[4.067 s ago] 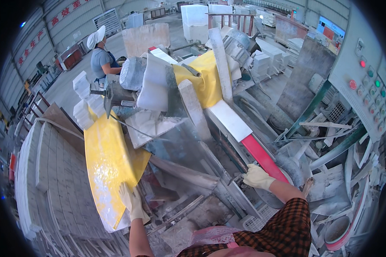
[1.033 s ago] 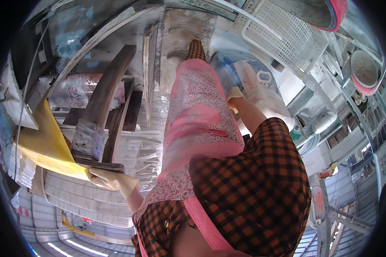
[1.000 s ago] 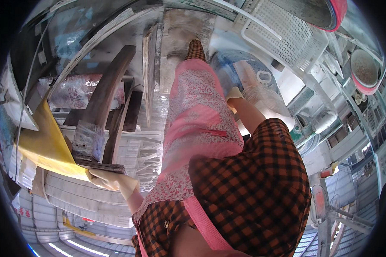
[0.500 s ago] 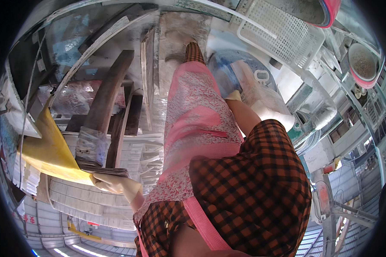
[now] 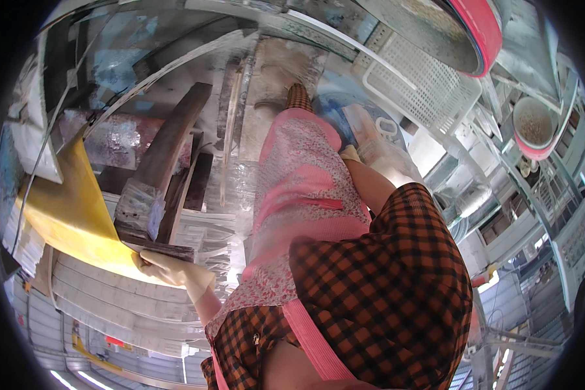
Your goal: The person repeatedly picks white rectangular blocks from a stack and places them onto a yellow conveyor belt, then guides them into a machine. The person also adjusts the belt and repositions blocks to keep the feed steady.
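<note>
My left hand (image 5: pixel 175 270), in a cream glove, is at the lower right edge of a bent yellow sheet (image 5: pixel 78 211). Its thumb and fingers close on that edge, beside the end of a dark wooden beam (image 5: pixel 170 143). Clear plastic wraps the beam's near end. Only a small part of my right hand (image 5: pixel 350 155), gloved too, shows past my bent forearm; its fingers are hidden. Closest to it are a crumpled clear plastic bag (image 5: pixel 387 156) and a blue round container (image 5: pixel 335 107).
A white perforated crate (image 5: pixel 419 78) stands at the far right, below a large pink-rimmed tub (image 5: pixel 481 32). Farther right is a pink bucket (image 5: pixel 534 123) with grainy contents. Pale stacked slabs (image 5: pixel 110 286) lie left of me. A cord (image 5: pixel 49 130) hangs at the far left.
The view has shifted, so the pink-rimmed tub and the crate sit lower in it. My left hand keeps its place at the yellow sheet's edge. My right hand stays near the plastic bag.
</note>
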The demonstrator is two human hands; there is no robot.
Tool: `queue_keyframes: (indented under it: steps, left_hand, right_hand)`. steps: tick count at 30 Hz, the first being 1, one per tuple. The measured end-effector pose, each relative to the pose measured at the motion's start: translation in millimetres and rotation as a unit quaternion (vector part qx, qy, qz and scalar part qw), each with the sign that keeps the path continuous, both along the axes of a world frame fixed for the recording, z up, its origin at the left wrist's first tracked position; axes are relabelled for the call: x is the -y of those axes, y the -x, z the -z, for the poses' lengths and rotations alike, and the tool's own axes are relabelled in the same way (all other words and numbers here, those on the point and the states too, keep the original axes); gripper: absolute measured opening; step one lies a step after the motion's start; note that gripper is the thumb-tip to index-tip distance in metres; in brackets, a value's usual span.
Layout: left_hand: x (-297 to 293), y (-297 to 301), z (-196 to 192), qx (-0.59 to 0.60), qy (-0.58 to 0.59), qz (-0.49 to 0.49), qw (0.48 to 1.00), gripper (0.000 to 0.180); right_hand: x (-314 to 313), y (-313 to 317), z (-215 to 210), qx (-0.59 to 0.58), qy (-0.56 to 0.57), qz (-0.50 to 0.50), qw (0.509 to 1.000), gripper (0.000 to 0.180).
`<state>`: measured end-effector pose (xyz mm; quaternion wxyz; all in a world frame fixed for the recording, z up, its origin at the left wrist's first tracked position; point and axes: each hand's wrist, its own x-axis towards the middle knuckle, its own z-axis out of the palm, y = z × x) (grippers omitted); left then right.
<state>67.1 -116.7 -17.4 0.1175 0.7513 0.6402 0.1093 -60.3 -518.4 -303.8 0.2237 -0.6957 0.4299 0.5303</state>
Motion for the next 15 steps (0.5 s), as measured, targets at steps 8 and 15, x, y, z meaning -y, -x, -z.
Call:
queue_keyframes:
  steps: [8, 15]
  left_hand:
    - [-1, 2, -1, 0.036, 0.024, 0.031, 0.999, 0.056]
    - [2, -1, -3, 0.008, 0.02, 0.018, 1.0, 0.054]
  right_hand:
    - [5, -33, 2, -0.015, -0.019, -0.023, 0.999, 0.075]
    - [7, -52, -22, -0.02, 0.015, -0.018, 1.0, 0.066]
